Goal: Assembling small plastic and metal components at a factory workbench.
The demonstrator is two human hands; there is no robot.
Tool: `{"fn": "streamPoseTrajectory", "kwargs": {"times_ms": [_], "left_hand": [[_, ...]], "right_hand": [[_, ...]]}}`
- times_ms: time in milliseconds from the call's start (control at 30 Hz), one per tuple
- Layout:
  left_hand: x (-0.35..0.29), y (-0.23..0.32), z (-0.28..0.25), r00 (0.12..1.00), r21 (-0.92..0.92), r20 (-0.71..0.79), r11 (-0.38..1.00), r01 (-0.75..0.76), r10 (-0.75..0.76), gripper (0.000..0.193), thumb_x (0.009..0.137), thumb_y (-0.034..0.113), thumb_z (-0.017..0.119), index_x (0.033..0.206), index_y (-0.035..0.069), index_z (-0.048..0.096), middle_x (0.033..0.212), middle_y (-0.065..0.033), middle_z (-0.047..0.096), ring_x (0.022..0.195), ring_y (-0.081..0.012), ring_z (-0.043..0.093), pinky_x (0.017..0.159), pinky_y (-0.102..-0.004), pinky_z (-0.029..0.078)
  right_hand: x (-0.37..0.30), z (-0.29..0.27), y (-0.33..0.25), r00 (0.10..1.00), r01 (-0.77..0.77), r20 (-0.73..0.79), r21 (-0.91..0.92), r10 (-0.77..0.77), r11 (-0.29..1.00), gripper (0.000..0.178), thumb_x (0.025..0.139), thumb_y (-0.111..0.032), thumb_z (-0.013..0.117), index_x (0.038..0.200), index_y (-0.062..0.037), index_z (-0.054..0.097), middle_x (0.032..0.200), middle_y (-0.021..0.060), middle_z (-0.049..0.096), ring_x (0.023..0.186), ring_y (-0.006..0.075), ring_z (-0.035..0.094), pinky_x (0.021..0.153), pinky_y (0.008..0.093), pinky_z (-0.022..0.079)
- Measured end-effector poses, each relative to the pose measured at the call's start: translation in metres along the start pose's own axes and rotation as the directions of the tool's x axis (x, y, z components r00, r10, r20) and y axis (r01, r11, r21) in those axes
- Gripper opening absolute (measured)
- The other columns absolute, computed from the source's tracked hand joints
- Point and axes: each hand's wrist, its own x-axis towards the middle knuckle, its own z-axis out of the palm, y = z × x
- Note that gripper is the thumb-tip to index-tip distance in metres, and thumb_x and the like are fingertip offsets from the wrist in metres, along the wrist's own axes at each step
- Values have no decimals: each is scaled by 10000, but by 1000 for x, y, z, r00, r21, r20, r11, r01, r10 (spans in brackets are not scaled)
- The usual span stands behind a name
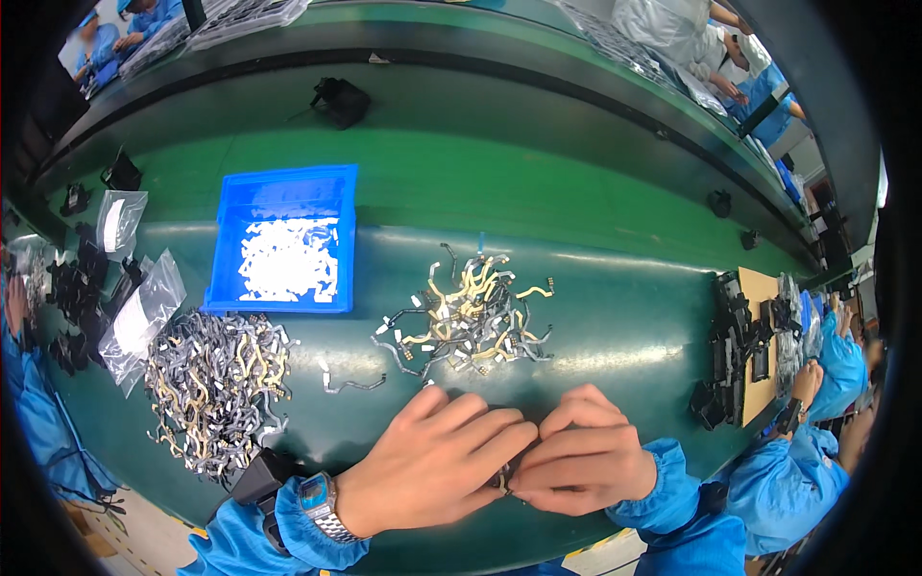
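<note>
My left hand (437, 466) and my right hand (586, 459) meet near the front edge of the table, fingers closed and fingertips together. Pinched between them is a short cable (503, 477), mostly hidden by the fingers; a dark and yellowish bit of it shows. Just beyond the hands lies a loose pile of short grey and yellow cables (475, 317) with small white connectors. A single grey cable (355, 386) rests apart, left of that pile. Farther left is a bigger, denser heap of similar cables (219, 389), close to my left forearm.
A blue bin (351, 240) holding many small white pieces stands behind the left heap. Clear plastic bags (144, 322) and black parts (79, 298) lie at the far left. Black parts on cardboard (759, 389) sit at the right, where co-workers in blue sleeves (837, 360) work.
</note>
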Motion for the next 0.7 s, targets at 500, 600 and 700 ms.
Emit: {"fn": "streamPoseTrajectory", "kwargs": {"times_ms": [500,600,700], "left_hand": [[-2,-18,-10,994,-47,-70,995,-84,80,136,750,183,883,832,185,774,953,74,673,966,-176,637,803,-353,452],[-3,-20,-9,993,-15,-76,996,-89,87,122,749,173,881,808,179,774,924,70,683,955,-176,639,806,-353,458],[-2,-20,-7,989,-25,-94,993,-113,110,77,786,179,787,836,166,730,890,59,604,939,-152,599,818,-344,423]], "right_hand": [[-4,1,11,998,-40,45,72,37,997,231,786,-204,918,983,-146,812,1050,-31,745,974,226,645,887,369,513],[1,-4,9,991,-103,93,56,98,993,399,800,-273,923,1127,-128,747,1195,24,686,1089,281,617,943,405,511],[2,2,7,975,-170,143,6,168,985,569,809,-310,917,1270,-111,648,1276,68,623,1167,328,585,996,437,493]]}}
